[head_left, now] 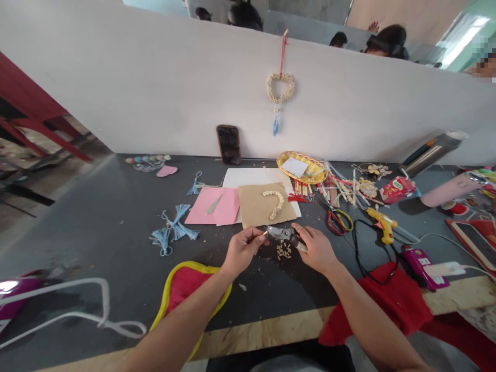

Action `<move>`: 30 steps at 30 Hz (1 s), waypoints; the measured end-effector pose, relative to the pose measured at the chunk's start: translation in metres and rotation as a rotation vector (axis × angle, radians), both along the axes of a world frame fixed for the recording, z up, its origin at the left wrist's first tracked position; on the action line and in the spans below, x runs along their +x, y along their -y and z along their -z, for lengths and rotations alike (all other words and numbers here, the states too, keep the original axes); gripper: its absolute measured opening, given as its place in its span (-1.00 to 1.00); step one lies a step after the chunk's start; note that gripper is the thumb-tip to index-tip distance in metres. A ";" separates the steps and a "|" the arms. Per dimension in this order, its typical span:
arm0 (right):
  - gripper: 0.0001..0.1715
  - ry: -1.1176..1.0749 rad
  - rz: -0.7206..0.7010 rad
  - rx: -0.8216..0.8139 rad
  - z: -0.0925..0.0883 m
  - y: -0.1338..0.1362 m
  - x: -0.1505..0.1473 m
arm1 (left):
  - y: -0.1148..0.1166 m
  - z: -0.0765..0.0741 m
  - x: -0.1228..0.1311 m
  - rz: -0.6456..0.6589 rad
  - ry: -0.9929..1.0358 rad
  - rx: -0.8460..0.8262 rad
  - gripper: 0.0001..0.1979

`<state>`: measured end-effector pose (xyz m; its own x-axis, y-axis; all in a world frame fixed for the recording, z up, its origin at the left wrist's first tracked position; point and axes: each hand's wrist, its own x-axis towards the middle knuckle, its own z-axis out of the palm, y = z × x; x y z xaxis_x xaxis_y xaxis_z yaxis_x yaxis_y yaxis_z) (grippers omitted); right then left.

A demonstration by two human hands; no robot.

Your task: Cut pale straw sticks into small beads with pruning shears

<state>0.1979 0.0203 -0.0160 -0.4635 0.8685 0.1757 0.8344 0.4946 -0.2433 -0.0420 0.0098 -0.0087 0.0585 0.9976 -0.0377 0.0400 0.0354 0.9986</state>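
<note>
My left hand (244, 249) pinches a short pale stick (265, 234) between thumb and fingers. Wrapped round the handles of a pair of pruning shears (282, 233) is my right hand (316, 248); the blades meet the stick's end or lie right beside it. Just below the shears, several small cut pieces (284, 250) are scattered on the dark table (127, 222). Behind my hands, a curved string of cream beads (277, 202) lies on a brown sheet (251, 201). A pink sheet (197, 209) is to its left.
Blue tassels (176, 227) lie left. A yellow basket (302, 168), scissors (337, 219), a yellow glue gun (383, 223) and a pink bottle (451, 190) stand or lie right. A phone (229, 144) leans on the white partition (174, 98), where a beaded heart (280, 88) hangs.
</note>
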 end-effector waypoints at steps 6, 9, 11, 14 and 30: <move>-0.40 -0.012 -0.046 -0.024 -0.002 -0.002 0.004 | 0.000 0.000 -0.003 0.082 0.049 -0.014 -0.62; -0.43 -0.008 -0.056 -0.037 -0.004 -0.001 0.005 | 0.000 -0.004 -0.002 0.109 0.084 -0.042 -0.61; -0.44 0.000 -0.051 -0.043 -0.005 0.001 0.004 | 0.001 -0.007 -0.002 0.121 0.111 -0.063 -0.60; -0.44 0.019 -0.016 -0.037 -0.006 0.003 0.001 | 0.001 -0.010 -0.003 0.130 0.160 -0.094 -0.59; -0.36 -0.034 -0.089 -0.106 -0.001 -0.004 0.008 | -0.002 -0.001 -0.001 0.195 0.212 -0.188 -0.55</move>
<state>0.2057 0.0239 -0.0147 -0.5347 0.8389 0.1018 0.7788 0.5360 -0.3259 -0.0429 0.0114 -0.0075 0.2739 0.9436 -0.1862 -0.1434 0.2315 0.9622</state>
